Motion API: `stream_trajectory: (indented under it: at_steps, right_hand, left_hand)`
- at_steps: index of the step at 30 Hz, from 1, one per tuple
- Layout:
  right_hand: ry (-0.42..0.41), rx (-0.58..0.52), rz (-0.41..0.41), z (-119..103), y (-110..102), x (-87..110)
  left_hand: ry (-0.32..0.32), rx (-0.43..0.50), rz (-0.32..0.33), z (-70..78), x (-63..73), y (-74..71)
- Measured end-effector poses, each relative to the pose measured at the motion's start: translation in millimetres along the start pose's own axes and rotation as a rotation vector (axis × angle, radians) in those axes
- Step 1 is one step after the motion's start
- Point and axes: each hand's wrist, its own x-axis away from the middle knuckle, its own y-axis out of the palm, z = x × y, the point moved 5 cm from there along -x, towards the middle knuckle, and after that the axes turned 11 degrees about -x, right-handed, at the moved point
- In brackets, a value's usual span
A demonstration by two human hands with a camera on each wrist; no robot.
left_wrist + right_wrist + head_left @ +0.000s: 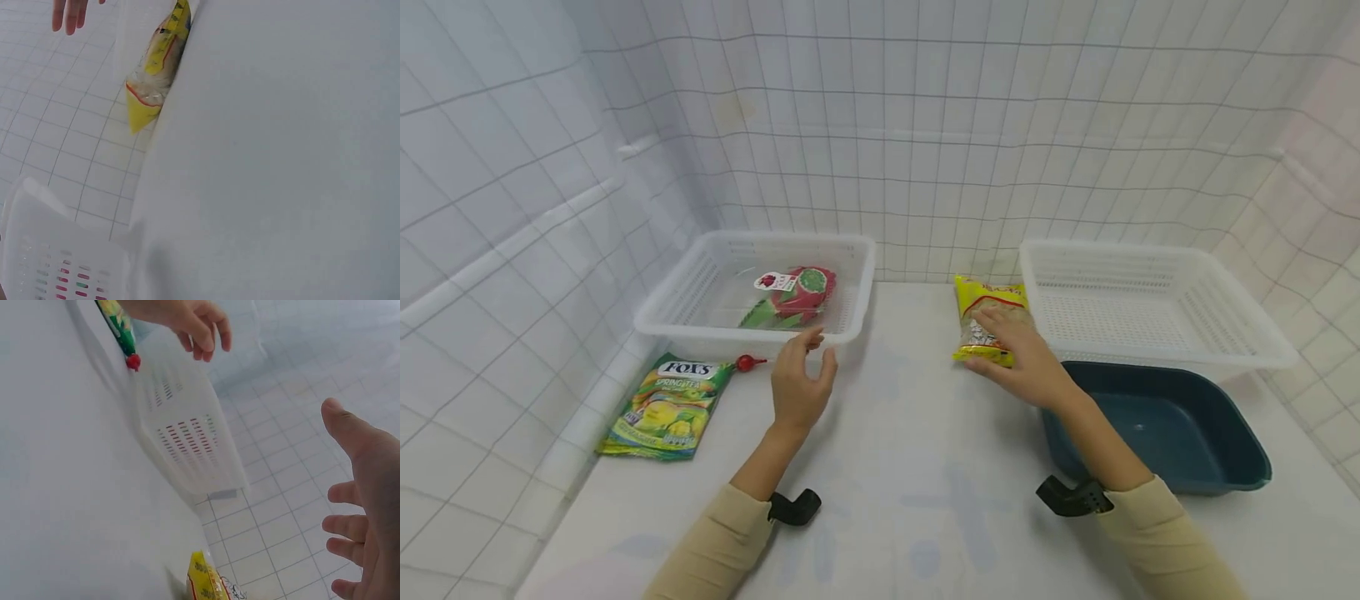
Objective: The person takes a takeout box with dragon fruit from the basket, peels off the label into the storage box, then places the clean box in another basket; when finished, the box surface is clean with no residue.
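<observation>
My right hand (1018,354) is over a yellow packet (981,321) with a clear window, which lies left of the right basket. Its fingers are spread, and the right wrist view has them apart from the packet (205,578). The left hand (802,383) hovers in front of the left white basket (752,335), thumb and fingers loosely bent, nothing between them. Inside that basket is a dragon fruit pack (805,296) in clear wrap. A green Fox's candy bag (666,408) lies on the table to the left, with a small round red thing (748,362) beside it.
At the back right stands a white perforated basket (1157,358). A dark blue tray (1157,433) sits before it, partly under the right forearm. White grid-lined walls (940,125) enclose the white table (887,467) at the back and sides.
</observation>
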Motion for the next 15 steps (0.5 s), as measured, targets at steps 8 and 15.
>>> stream_trajectory:
  at_steps: [8,15]
  right_hand:
    - [0.04,-0.106,-0.03,-11.1,10.6,-11.8]
    - [0.049,-0.152,-0.059,-18.7,22.9,-32.1]
  left_hand:
    - [-0.352,0.065,-0.021,-19.7,7.4,-3.4]
    - [-0.619,0.191,-0.011,-28.1,4.2,-0.4]
